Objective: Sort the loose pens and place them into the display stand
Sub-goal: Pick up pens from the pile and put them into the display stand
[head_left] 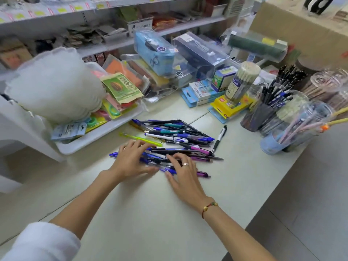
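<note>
The loose pens [177, 142] lie in a heap on the pale worktop [150, 213], and the heap serves here as the landmark. Most of its pens run with their long axes roughly left to right across the view, so they lie crosswise to both forearms rather than pointing at the person. One black-and-white pen [219, 139] lies apart just off the heap's right edge, angled more toward the far side.

The left hand [131, 161] rests on the heap's near left corner, fingers spread and fairly straight over the blue pens there; it does not appear to grip any one pen. The right hand [185, 176] lies on the heap's near edge, palm down, fingers slightly bent on the dark and purple pens; it presses or rakes rather than pinches, as far as can be told.

Both hands are already touching the heap, so neither has a reach advantage over the near pens. The clear pen holders [301, 117], which look like the display stand, sit well to the right of the heap and further back. By that layout the right hand is the nearer one for carrying pens over, while the left is better placed for gathering and aligning them.

No pens look grouped by colour yet, so the sorting seems at its start.
</note>
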The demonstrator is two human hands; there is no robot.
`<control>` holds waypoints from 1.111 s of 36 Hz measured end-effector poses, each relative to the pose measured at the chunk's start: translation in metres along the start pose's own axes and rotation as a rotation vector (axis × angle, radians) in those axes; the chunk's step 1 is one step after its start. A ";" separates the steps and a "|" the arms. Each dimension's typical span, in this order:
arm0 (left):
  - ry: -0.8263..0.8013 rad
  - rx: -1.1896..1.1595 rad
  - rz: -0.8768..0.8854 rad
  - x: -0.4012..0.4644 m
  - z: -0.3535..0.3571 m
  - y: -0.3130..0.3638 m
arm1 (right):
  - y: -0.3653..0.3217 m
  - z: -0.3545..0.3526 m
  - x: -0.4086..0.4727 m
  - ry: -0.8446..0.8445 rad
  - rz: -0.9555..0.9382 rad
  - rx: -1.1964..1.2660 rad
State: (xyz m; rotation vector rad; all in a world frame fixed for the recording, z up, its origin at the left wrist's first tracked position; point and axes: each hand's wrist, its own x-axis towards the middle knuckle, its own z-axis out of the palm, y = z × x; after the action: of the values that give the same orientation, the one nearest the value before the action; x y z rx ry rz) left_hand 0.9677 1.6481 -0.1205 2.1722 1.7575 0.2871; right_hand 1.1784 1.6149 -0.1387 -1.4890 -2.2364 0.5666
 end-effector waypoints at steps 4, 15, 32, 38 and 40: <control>0.003 0.054 0.021 -0.013 -0.006 0.001 | -0.021 -0.005 0.003 -0.092 -0.007 0.241; -0.036 0.138 0.205 -0.033 -0.008 0.022 | 0.020 -0.023 -0.054 -0.030 0.245 -0.186; -0.227 0.414 0.256 -0.033 -0.019 0.042 | -0.010 -0.011 -0.028 -0.002 0.025 0.229; -0.392 0.608 0.161 -0.029 -0.024 0.057 | -0.014 -0.011 -0.026 0.000 0.052 0.379; -0.401 0.680 0.180 -0.028 -0.025 0.060 | -0.016 -0.012 -0.027 -0.007 0.050 0.356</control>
State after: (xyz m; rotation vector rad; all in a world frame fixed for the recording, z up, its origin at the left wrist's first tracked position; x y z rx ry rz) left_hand 1.0072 1.6126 -0.0730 2.5864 1.5637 -0.7663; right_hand 1.1825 1.5854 -0.1231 -1.3608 -1.9769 0.9315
